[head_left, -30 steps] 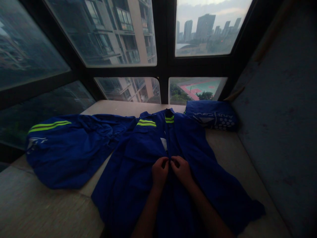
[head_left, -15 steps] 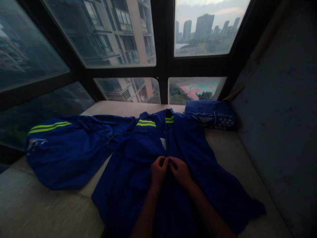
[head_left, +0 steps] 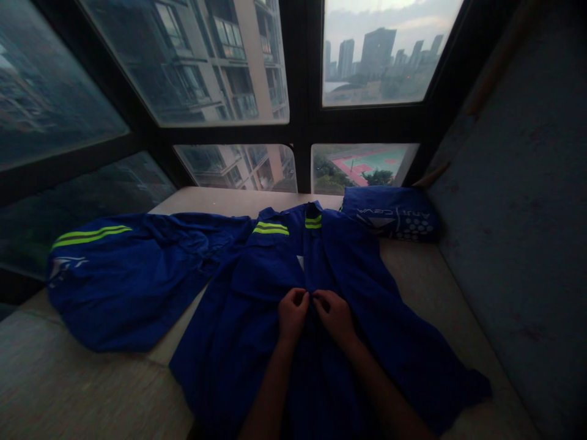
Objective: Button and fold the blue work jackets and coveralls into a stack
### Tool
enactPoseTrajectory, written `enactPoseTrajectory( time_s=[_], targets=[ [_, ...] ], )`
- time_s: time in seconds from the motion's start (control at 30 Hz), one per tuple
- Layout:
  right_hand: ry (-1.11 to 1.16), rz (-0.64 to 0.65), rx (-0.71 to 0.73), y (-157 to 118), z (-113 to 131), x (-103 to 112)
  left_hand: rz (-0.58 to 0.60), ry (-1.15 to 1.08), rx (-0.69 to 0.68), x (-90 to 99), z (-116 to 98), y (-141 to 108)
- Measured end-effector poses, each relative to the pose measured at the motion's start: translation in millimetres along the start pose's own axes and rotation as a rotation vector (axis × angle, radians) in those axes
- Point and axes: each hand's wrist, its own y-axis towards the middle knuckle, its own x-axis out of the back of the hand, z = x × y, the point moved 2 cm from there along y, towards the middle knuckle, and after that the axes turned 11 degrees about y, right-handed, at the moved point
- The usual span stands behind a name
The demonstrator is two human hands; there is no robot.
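Observation:
A blue jacket (head_left: 261,275) with yellow-green stripes lies spread on the pale ledge, its collar toward the window and its front edges meeting along the middle. My left hand (head_left: 293,311) pinches the jacket's front edge on the left side of the opening. Close beside it, my right hand (head_left: 332,311) pinches the front edge on the right side. The fingertips of both hands are nearly touching. What exactly lies between them is too small and dark to make out. Just above my hands a small white patch (head_left: 301,263) shows in the opening.
Another blue garment (head_left: 123,281) with a yellow-green stripe lies at the left. A folded blue bundle with white lettering (head_left: 392,211) sits at the back right, by the wall (head_left: 523,244). Dark window frames (head_left: 302,131) stand behind the ledge (head_left: 215,198).
My fingertips have moved slightly apart. The front edges of the jacket lie closer together above my hands, and less of the white patch shows.

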Motion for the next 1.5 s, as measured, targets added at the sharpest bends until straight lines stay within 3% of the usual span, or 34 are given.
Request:
enactPoseTrajectory(
  time_s=[0.37, 0.6, 0.93, 1.13, 1.23, 1.37, 1.5],
  targets=[
    [-0.303, 0.057, 0.057, 7, 14, 3, -0.018, 0.001, -0.029, -0.7, -1, -5],
    [-0.015, 0.039, -0.159, 19, 3, 2, -0.026, 0.026, -0.046, -0.1, -3, -10],
    [-0.107, 0.233, -0.284, 28, 0, 7, 0.043, 0.238, -0.097, -3.5, -9, -18],
    [-0.334, 0.368, -0.336, 19, 13, 25, 0.188, 0.447, -0.132, 12.5, -26, -24],
    [-0.449, 0.318, -0.305, 32, 32, 29, 0.151, 0.611, -0.171, 25.5, -39, -9],
    [-0.545, 0.182, -0.106, 67, 51, 11, 0.089, 0.71, -0.188, 31.0, -46, 31],
    [-0.541, 0.2, -0.067, 87, 40, -18, 0.141, 0.728, -0.154, 22.0, -32, 63]
  ],
)
